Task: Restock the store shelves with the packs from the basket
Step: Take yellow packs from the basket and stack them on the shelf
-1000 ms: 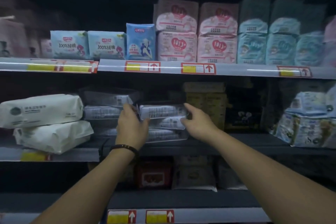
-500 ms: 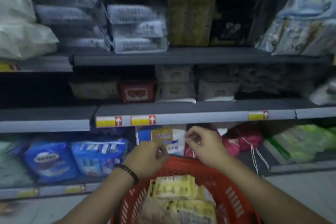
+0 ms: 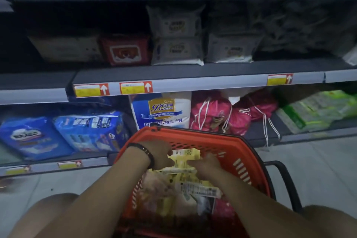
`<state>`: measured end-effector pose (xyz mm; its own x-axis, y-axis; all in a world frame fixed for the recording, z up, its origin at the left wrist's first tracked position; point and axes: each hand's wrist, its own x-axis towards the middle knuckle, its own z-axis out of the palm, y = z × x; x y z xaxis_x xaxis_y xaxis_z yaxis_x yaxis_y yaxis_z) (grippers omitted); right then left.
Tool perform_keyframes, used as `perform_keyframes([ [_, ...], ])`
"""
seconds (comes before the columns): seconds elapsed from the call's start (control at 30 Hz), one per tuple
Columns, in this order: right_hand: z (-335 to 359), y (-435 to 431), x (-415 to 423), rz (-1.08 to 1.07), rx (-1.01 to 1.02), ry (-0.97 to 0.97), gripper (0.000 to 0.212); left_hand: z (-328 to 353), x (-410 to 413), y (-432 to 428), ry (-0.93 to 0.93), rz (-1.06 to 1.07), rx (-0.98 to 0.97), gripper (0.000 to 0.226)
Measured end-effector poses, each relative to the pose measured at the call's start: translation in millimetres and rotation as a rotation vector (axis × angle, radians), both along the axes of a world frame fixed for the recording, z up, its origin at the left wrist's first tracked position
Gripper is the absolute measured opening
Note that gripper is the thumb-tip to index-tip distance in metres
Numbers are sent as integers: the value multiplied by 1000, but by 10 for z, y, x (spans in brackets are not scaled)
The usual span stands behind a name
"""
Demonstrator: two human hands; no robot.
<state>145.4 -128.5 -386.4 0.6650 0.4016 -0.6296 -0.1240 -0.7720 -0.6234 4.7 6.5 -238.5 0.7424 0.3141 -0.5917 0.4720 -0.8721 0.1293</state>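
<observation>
A red plastic basket (image 3: 195,135) stands on the floor in front of me, holding several yellow and pale packs. Both my hands are down inside it. My left hand (image 3: 157,154), with a dark bracelet at the wrist, curls around the left edge of the top yellow pack (image 3: 183,161). My right hand (image 3: 207,166) grips the same pack from its right side. More packs (image 3: 197,189) lie underneath, partly hidden by my forearms. The shelf (image 3: 202,78) above the basket carries white packs (image 3: 176,50).
A red pack (image 3: 125,50) and a brown box (image 3: 65,48) sit left of the white packs. The lowest shelf holds blue packs (image 3: 58,133), a blue-and-white pack (image 3: 161,110), pink drawstring bags (image 3: 222,114) and green packs (image 3: 313,110). The basket's black handle (image 3: 286,177) sticks out right. My knees frame the basket.
My hands left the grey packs on the upper shelf and came down into the red basket. My view dropped from the top shelves to the basket, and both hands now hold a yellow pack.
</observation>
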Motion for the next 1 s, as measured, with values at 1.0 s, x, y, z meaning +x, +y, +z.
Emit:
perform_keyframes([
  [1.0,589,-558,-104,-230,622,58,39,122,-366,82,132,517,-311,80],
])
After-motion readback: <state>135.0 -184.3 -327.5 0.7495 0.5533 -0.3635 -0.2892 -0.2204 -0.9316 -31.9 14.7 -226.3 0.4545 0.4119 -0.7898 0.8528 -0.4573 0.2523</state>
